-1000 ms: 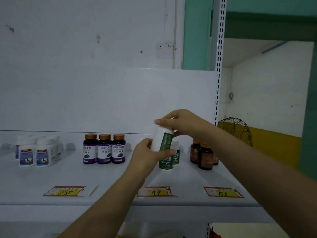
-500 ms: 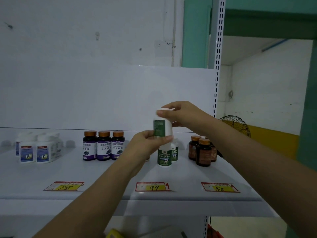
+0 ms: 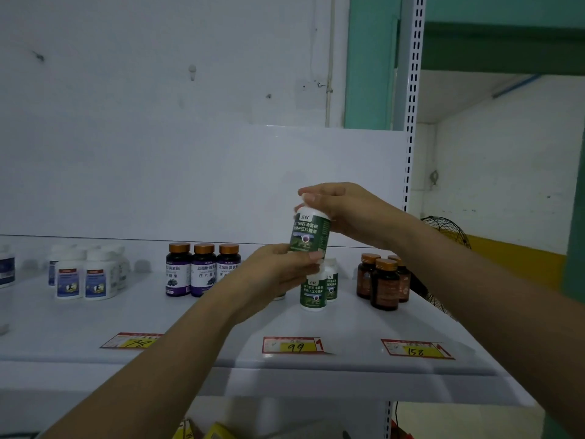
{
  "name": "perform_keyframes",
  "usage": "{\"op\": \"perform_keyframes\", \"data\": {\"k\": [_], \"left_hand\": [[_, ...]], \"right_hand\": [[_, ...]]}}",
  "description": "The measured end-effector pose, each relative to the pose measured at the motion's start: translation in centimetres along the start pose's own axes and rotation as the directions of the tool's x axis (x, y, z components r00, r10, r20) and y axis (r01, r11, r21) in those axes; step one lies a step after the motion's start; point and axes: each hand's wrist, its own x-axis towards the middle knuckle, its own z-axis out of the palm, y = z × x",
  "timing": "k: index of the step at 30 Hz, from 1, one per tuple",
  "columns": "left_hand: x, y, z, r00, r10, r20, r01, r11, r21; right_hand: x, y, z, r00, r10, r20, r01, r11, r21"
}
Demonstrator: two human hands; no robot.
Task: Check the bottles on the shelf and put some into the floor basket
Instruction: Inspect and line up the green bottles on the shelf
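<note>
A white bottle with a green label (image 3: 309, 233) is held up above the white shelf (image 3: 348, 324), its label facing me. My left hand (image 3: 278, 274) grips its base from below. My right hand (image 3: 345, 210) curls over its white cap from above. Behind and under it, two more green-label bottles (image 3: 314, 293) stand on the shelf. No floor basket is in view.
Three purple-label bottles with gold caps (image 3: 202, 270) stand left of centre, white blue-label bottles (image 3: 85, 277) further left, brown bottles (image 3: 383, 283) at the right. Price tags 99 (image 3: 294, 345) and 158 (image 3: 416, 350) lie along the front edge. A black wire fan (image 3: 449, 229) stands beyond the shelf upright (image 3: 411, 122).
The bottle has been lifted higher off the shelf and turned between both hands, so its green label front now faces me.
</note>
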Motion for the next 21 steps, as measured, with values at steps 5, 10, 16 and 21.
{"op": "perform_keyframes", "data": {"k": [5, 10, 16, 21], "left_hand": [[-0.1, 0.1, 0.7, 0.988, 0.053, -0.148, -0.044, 0.997, 0.06], [0.0, 0.0, 1.3, 0.963, 0.115, -0.244, -0.062, 0.975, 0.215], [-0.1, 0.2, 0.6, 1.0, 0.01, -0.001, -0.01, 1.0, 0.027], [-0.2, 0.3, 2.1, 0.977, 0.057, -0.207, -0.029, 0.991, 0.133]], "right_hand": [[0.3, 0.2, 0.6, 0.999, 0.025, 0.031, -0.026, 0.999, 0.037], [0.2, 0.8, 0.6, 0.983, -0.019, -0.183, -0.008, 0.99, -0.144], [-0.5, 1.3, -0.1, 0.998, 0.044, -0.034, -0.04, 0.995, 0.087], [-0.8, 1.7, 0.1, 0.997, 0.069, -0.046, -0.073, 0.994, -0.086]]}}
